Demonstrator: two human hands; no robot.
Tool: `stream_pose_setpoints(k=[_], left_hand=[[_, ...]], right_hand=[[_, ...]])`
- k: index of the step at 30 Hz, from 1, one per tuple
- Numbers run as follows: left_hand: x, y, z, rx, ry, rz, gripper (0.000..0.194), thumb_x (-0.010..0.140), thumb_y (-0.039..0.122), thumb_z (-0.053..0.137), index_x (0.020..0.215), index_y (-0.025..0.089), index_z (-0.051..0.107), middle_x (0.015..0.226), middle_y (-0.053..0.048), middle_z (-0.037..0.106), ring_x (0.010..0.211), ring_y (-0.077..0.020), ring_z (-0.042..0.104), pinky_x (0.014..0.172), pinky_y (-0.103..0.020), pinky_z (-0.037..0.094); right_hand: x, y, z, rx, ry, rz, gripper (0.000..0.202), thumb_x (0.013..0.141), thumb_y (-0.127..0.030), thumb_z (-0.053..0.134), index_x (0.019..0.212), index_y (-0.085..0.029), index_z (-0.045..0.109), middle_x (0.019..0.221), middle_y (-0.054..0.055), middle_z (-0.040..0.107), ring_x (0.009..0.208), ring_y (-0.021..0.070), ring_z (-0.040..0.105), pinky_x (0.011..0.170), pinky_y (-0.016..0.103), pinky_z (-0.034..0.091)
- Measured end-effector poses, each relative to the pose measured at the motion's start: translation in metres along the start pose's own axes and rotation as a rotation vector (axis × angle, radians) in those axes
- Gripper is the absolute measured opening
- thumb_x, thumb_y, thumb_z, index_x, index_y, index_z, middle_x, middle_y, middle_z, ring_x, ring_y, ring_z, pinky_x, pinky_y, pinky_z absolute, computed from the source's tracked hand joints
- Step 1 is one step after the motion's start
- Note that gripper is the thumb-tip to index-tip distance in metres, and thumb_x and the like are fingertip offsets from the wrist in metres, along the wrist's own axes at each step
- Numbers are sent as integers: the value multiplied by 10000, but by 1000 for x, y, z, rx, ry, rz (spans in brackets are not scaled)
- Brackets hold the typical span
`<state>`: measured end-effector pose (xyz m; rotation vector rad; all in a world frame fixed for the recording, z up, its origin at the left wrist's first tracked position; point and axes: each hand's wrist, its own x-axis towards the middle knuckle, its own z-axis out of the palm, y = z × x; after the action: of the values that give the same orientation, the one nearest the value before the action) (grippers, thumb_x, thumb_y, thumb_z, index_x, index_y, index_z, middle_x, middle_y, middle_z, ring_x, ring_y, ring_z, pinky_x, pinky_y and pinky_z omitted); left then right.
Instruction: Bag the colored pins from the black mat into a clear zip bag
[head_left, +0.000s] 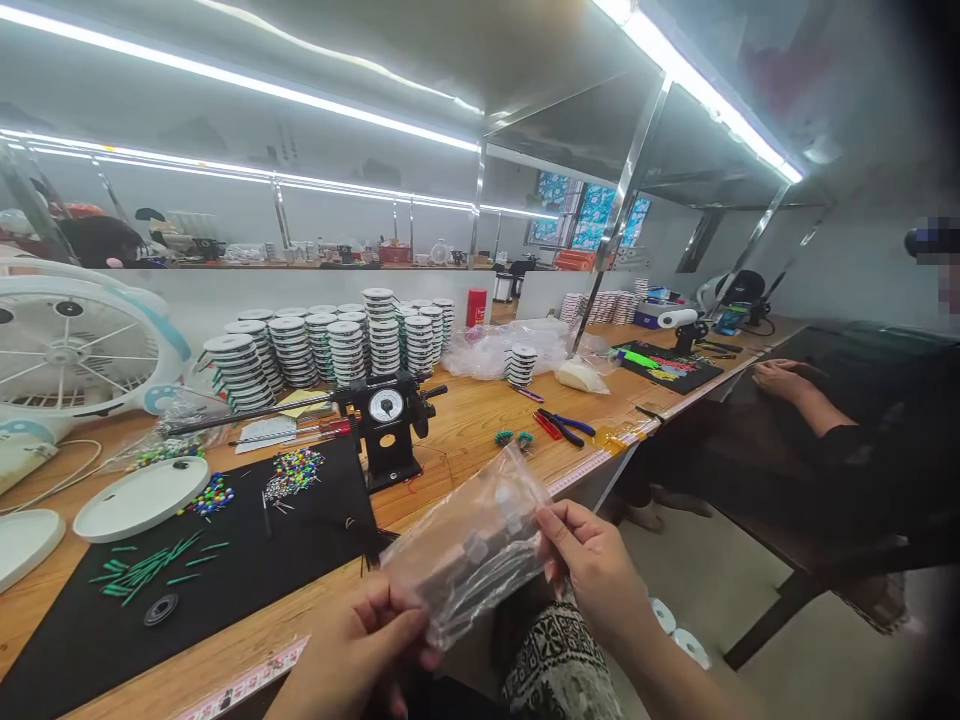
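Note:
A clear plastic bag [457,530] is stretched out in front of me over the table's front edge. My left hand [360,635] is closed on its lower left end, thumb on top. At the right end, my right hand [592,560] pinches the film between thumb and fingers. Small pale, see-through pieces show near the bag's middle; I cannot make out what they are. Just beyond the bag lie two small green-tipped bunches [514,440]. To the left of my hands is a black mat [300,540] bearing green sticks [146,570] and coloured beads [296,470].
A black winding device [390,430] with a dial stands behind the mat. Stacked spools [345,350], a white fan [75,350] and a white round lid [142,500] are further left. Pliers [566,428] lie beyond the bag. On the right sits another person, with a hand [784,380] showing.

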<state>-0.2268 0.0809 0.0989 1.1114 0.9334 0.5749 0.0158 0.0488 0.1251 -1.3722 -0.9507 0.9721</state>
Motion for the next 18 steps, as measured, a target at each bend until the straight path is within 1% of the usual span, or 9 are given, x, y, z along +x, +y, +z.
stream_pose_setpoints(k=[2, 4, 5, 7, 9, 10, 12, 16, 18], left_hand=[[-12, 7, -13, 181, -11, 68, 423, 694, 584, 609, 756, 166, 624, 674, -68, 658, 551, -177, 586, 461, -249, 455], [-24, 18, -29, 444, 121, 217, 371, 735, 563, 571, 730, 198, 638, 662, -43, 646, 575, -177, 581, 514, -252, 470], [-29, 24, -36, 587, 235, 330, 333, 733, 537, 587, 678, 212, 629, 620, -27, 621, 558, -168, 563, 500, -237, 456], [-37, 36, -43, 822, 422, 663, 205, 722, 445, 642, 681, 244, 638, 639, -13, 599, 578, -160, 552, 516, -226, 451], [-40, 44, -42, 975, 521, 986, 98, 708, 338, 684, 784, 278, 667, 817, -26, 620, 741, -184, 584, 667, -246, 482], [-40, 47, -39, 1024, 544, 1093, 131, 707, 296, 691, 837, 292, 671, 923, -33, 614, 852, -199, 579, 764, -260, 473], [-40, 52, -32, 1119, 526, 1145, 177, 732, 259, 671, 905, 301, 666, 1045, -38, 582, 966, -207, 547, 849, -271, 447], [-35, 53, -29, 1282, 302, 1122, 183, 787, 214, 611, 935, 307, 665, 985, -36, 597, 944, -195, 539, 836, -280, 446], [-31, 50, -32, 1276, 278, 1182, 204, 792, 172, 602, 950, 291, 654, 993, -48, 584, 1000, -209, 514, 875, -319, 430]], right_hand=[[-2, -7, -3, -99, -79, 18, 366, 803, -525, 540, 791, -166, 611, 583, -12, 547, 408, 76, 433, 341, 190, 308], [-6, -17, -3, -240, -141, -41, 352, 819, -494, 535, 800, -166, 663, 571, -10, 528, 442, 81, 439, 389, 206, 327], [-8, -21, -1, -309, -159, -97, 327, 820, -464, 550, 772, -169, 683, 578, -6, 524, 480, 86, 455, 436, 214, 350], [-11, -29, 8, -406, -200, -206, 260, 802, -396, 598, 706, -180, 706, 619, 6, 544, 582, 104, 498, 550, 231, 386], [-15, -33, 20, -438, -249, -251, 196, 776, -344, 637, 684, -192, 721, 663, 13, 574, 648, 121, 521, 611, 242, 392], [-15, -34, 27, -440, -273, -250, 169, 766, -324, 649, 688, -197, 727, 662, 13, 582, 654, 124, 524, 616, 244, 390], [-16, -34, 39, -433, -313, -234, 125, 740, -291, 674, 678, -199, 731, 642, 8, 587, 639, 125, 523, 606, 245, 384], [-17, -31, 58, -401, -388, -229, 113, 704, -278, 705, 637, -188, 717, 621, 1, 593, 627, 122, 524, 603, 242, 380], [-19, -31, 65, -381, -406, -223, 143, 692, -303, 716, 620, -180, 709, 621, 0, 591, 626, 119, 523, 598, 237, 379]])
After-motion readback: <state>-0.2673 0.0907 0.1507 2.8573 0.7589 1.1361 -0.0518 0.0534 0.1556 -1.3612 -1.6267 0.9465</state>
